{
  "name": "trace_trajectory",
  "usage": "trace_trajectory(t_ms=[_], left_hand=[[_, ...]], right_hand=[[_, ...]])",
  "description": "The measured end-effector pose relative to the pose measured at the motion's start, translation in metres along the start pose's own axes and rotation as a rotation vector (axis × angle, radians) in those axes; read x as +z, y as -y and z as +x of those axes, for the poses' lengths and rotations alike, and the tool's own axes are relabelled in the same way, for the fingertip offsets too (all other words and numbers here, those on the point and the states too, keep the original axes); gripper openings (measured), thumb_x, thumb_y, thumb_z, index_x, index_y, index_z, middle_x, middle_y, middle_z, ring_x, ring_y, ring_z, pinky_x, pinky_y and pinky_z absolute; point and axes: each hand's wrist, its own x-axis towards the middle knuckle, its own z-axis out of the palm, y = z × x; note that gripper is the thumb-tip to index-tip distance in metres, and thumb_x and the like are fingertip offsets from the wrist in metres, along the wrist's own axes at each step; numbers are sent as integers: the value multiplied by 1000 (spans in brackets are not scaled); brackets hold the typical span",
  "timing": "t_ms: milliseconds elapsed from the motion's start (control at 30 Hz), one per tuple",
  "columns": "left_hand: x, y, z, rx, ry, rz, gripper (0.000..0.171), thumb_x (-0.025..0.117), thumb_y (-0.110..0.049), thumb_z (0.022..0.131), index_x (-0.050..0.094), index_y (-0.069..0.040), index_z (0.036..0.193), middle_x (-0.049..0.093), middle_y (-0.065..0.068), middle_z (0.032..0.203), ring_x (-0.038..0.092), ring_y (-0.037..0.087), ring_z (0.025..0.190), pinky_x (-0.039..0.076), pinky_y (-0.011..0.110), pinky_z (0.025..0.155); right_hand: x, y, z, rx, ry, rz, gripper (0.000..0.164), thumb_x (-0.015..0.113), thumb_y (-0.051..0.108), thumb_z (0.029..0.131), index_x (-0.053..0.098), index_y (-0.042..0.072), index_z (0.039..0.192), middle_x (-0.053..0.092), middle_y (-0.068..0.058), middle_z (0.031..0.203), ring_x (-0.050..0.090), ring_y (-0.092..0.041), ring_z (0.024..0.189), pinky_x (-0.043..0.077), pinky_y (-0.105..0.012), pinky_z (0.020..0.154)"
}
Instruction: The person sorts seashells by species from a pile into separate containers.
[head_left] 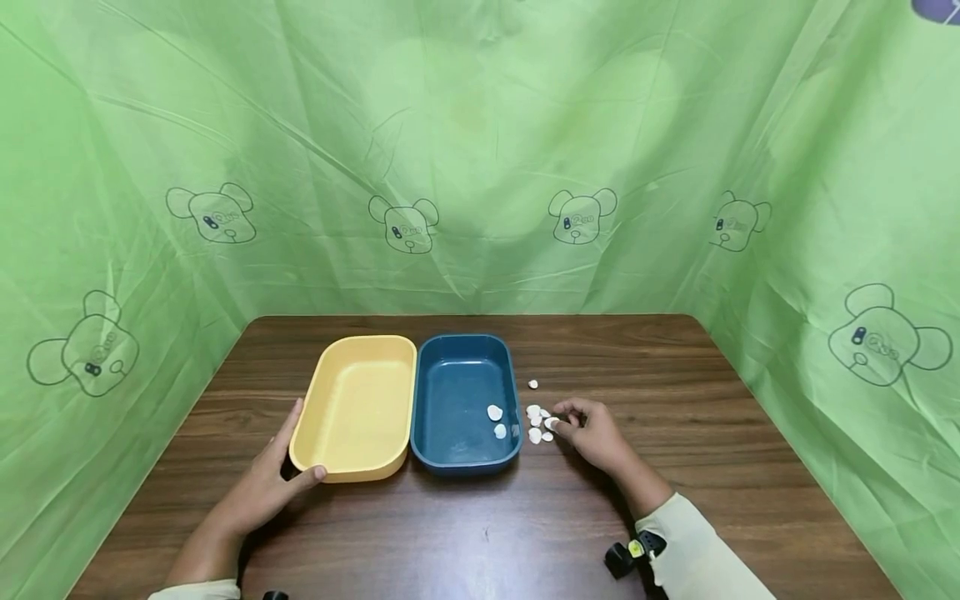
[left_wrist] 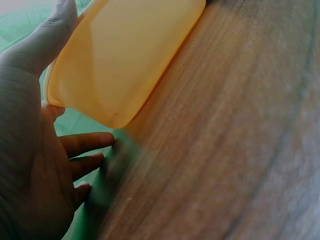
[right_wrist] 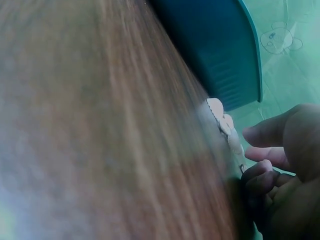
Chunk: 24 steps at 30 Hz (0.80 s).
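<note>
My left hand (head_left: 262,487) touches the near left corner of a yellow tray (head_left: 300,433), thumb at the near rim and fingers along the left side. In the left wrist view its lower fingers (left_wrist: 82,145) extend loosely beneath the tray's corner. My right hand (head_left: 600,437) reaches down to a small pile of white seashells (head_left: 535,436), its thumb and fingertips right at one shell (head_left: 552,423). A gap shows between thumb and forefinger in the right wrist view, beside the row of shells (right_wrist: 216,107). Two shells (head_left: 495,412) lie inside a blue tray (head_left: 465,468).
The two trays stand side by side on a dark wooden table (head_left: 480,533), the blue one right of the yellow. One shell (head_left: 533,384) lies apart, behind the pile. A green curtain (head_left: 480,275) printed with bear faces surrounds the table's back and sides.
</note>
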Motion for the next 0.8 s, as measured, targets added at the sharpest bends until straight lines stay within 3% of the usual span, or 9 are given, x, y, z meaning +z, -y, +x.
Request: trace_trajectory(t_ms=[67, 167, 267, 333, 500, 567, 600, 733, 800], left_hand=[[0, 0, 0, -3, 3, -5, 119, 83, -19, 95, -1, -39, 176, 18, 35, 178, 20, 63, 157, 12, 79, 125], [0, 1, -1, 1, 1, -1, 119, 82, -18, 95, -2, -39, 176, 18, 35, 178, 20, 61, 158, 9, 48, 135], [1, 2, -2, 13, -4, 8, 118, 82, -18, 96, -2, -38, 176, 19, 34, 178, 22, 59, 158, 6, 16, 126], [1, 1, -2, 20, -6, 8, 117, 81, -18, 96, -2, -38, 176, 20, 34, 178, 22, 58, 157, 5, 8, 120], [1, 1, -3, 20, -8, 9, 118, 82, -17, 96, -1, -39, 177, 22, 35, 177, 23, 59, 157, 7, 19, 128], [1, 1, -2, 16, -5, 8, 118, 82, -17, 96, -1, -39, 176, 22, 36, 177, 23, 60, 157, 9, 32, 133], [1, 1, -2, 15, -4, 7, 118, 82, -17, 96, -1, -39, 177, 22, 36, 177, 23, 60, 157, 8, 30, 132], [0, 0, 0, 8, 3, -4, 118, 82, -17, 95, -1, -38, 177, 21, 36, 177, 22, 62, 157, 11, 65, 131], [0, -1, 1, 5, 6, -9, 119, 82, -17, 95, -2, -38, 177, 20, 36, 177, 21, 62, 157, 10, 73, 128]], right_hand=[[0, -2, 0, 7, 13, 3, 20, 81, -1, 92, 78, -7, 111, 52, -2, 76, 47, -7, 69, 39, -20, 65], [-1, -3, 1, 6, 41, 3, 21, 80, -2, 91, 77, -8, 112, 52, -2, 77, 47, -8, 71, 39, -20, 66], [-2, -3, 0, 1, 58, -1, 21, 80, -4, 90, 76, -8, 110, 52, -1, 78, 48, -8, 71, 39, -20, 66], [-2, -4, 1, -11, 66, -6, 20, 80, -4, 90, 77, -8, 109, 53, -1, 78, 48, -7, 71, 39, -20, 66], [-3, -7, 0, -24, 76, -17, 19, 80, -5, 89, 77, -7, 109, 53, -1, 79, 48, -6, 73, 40, -19, 68], [-3, -7, 0, -25, 76, -19, 19, 80, -5, 90, 77, -7, 109, 54, -1, 79, 48, -6, 73, 40, -20, 69], [-3, -7, 0, -26, 75, -22, 19, 81, -5, 90, 78, -7, 109, 54, -1, 79, 48, -6, 74, 41, -20, 70], [-3, -8, 0, -38, 72, -36, 18, 80, -4, 92, 78, -7, 109, 54, 0, 79, 48, -6, 74, 41, -20, 70], [-3, -9, 1, -34, 73, -44, 17, 80, -3, 92, 78, -7, 109, 54, 0, 79, 49, -6, 73, 41, -20, 70]])
